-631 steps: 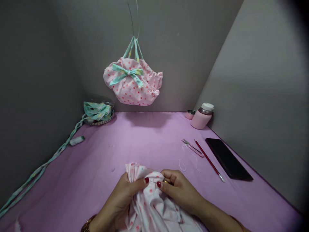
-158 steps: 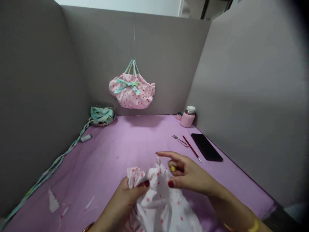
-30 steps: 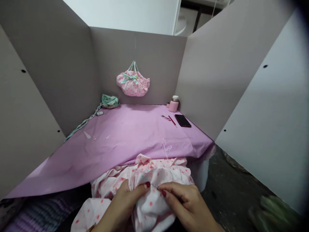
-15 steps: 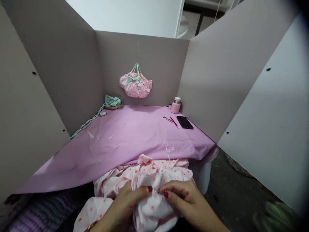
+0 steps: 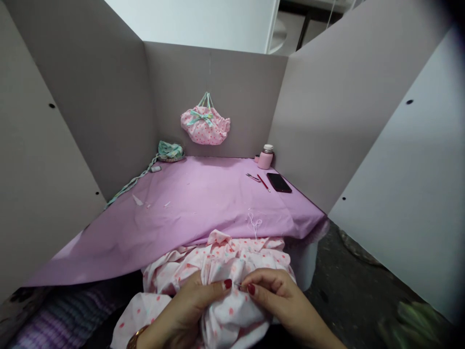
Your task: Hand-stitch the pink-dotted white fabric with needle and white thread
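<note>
A gathered pink and white fabric with red dots lies bunched over my lap and against the table's front edge. My left hand pinches a fold of it, thumb on top and fingers hidden beneath. Close beside that thumb, my right hand is closed with thumb and forefinger pressed together at the cloth. Between them a thin dark sliver shows, looking like a sewing needle. Loose white thread trails from the fabric onto the purple tablecloth.
A dotted pouch with a green bow hangs before the grey back panel. At the right lie a phone, a red pencil, thread snips and a pink bottle. Green fabric strips fill a basket at the left.
The view has shifted slightly. Both hands stay at the same spot on the dotted fabric, with hardly any movement of the fingers.
</note>
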The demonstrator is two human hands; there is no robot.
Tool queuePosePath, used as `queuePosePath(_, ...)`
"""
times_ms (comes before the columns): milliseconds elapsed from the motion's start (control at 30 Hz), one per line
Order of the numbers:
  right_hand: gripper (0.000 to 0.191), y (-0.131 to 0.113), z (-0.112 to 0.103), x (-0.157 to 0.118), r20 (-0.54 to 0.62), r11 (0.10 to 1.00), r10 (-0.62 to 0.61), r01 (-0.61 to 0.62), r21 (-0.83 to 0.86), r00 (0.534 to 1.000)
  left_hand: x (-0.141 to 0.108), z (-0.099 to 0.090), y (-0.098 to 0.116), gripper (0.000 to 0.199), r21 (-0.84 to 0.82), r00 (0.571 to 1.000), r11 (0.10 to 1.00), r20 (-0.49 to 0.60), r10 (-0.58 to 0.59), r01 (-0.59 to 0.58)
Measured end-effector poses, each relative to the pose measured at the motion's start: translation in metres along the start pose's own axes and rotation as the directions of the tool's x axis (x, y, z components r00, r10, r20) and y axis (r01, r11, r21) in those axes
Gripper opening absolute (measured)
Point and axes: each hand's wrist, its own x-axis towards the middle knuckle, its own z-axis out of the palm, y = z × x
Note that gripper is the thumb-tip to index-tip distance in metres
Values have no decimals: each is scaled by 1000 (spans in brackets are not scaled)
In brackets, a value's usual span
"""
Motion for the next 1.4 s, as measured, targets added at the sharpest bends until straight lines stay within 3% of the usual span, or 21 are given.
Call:
queuePosePath(233,24,0,3,0,20,1000,11,-11,6,1000,2,-4,-3,31,-41,995,999,95,-3,7)
queuePosePath(367,29,-3,0,-2,44,999,-2,5,-50,999,3,-1,-2,38,-74,996,997,94,12,-5)
queuePosePath(533,68,-8,-10,-1,155,998,62,-59,-28,986,0,2,-2,39,-40,994,999,105,-23,27)
queuePosePath(633,56,-6,-12,3,219,994,94,-102,26,971,-1,1,-1,36,0,995,1000,96,-22,22)
queuePosePath(767,35,-5,-9,4,219,988,109,-130,86,970,-1,-1,0,30,66,998,998,62,-27,23)
queuePosePath(1067,40,-10,-7,-2,130,988,146,-151,25,981,-2,-8,-4,25,23,1000,1000,5,-1,1)
queuePosePath(1400,39,-14,-5,-5,126,993,120,-121,-5,985,0,-3,-1,27,60,999,997,0,40,-40)
